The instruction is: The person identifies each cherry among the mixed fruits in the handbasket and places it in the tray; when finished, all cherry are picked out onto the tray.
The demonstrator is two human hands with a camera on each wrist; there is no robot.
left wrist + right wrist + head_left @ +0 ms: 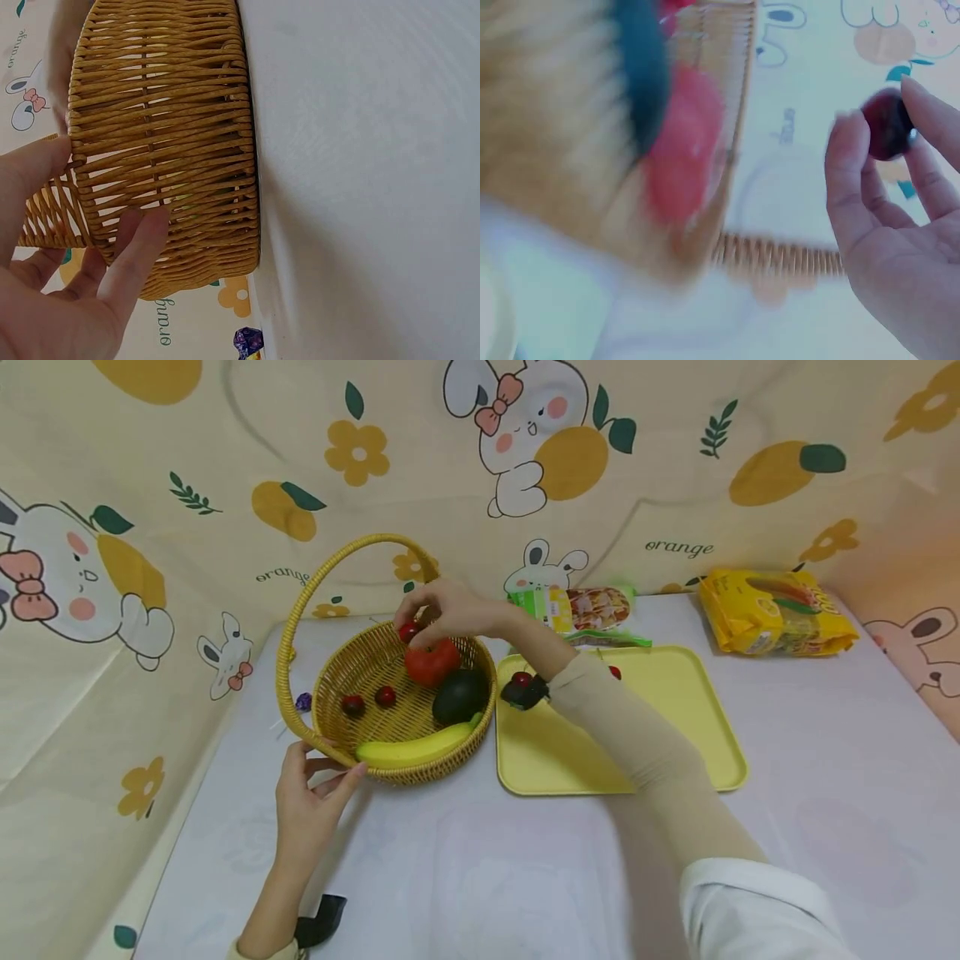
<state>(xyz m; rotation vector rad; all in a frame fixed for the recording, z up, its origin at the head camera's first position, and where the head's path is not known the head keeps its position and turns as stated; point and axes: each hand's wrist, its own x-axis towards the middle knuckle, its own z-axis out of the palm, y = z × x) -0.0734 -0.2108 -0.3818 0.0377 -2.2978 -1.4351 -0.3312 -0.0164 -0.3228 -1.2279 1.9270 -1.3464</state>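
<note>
My right hand (461, 610) is over the back of the wicker basket (480, 727) and pinches a dark red cherry (889, 124) between thumb and fingers. At the front left, my left hand (311, 797) grips the basket's rim at the foot of its handle (285, 668); in the left wrist view, its fingers (142, 251) lie against the woven side. Inside the basket are a red tomato (432, 664), a dark green avocado (460, 697), a yellow banana (416, 749) and two loose cherries (386, 696).
Right of the basket lies a yellow tray (585, 760) with cherries (522, 678), partly hidden by my right arm. Behind it is a green-and-clear food packet (592, 610). A yellow package (776, 614) stands at the back right, and a purple-wrapped candy (303, 702) left of the basket.
</note>
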